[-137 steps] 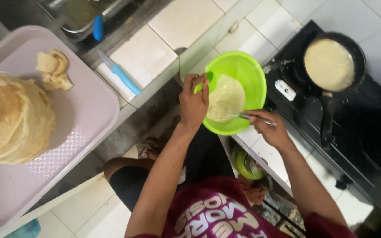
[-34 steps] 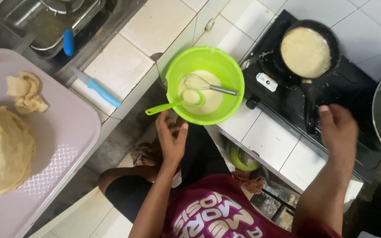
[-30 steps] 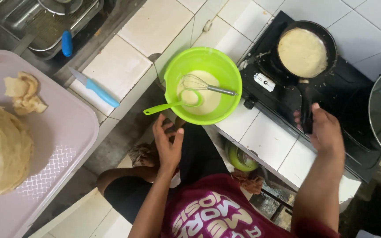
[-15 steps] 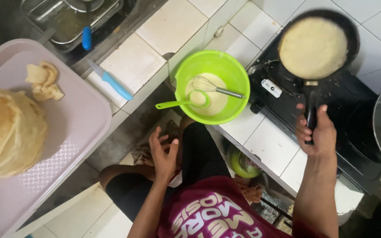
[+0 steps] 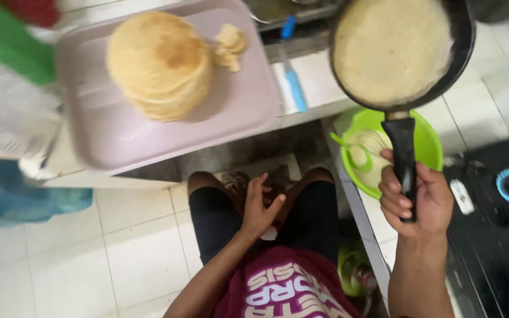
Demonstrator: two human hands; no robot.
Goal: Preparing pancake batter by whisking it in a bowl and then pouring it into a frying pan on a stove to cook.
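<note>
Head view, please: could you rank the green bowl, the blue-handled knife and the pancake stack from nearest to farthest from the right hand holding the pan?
Measured from the right hand on the pan's handle:
1. Green bowl: just above the hand, under the pan.
2. Blue-handled knife: up and left, on the counter edge.
3. Pancake stack: farthest left, on the pink tray.
</note>
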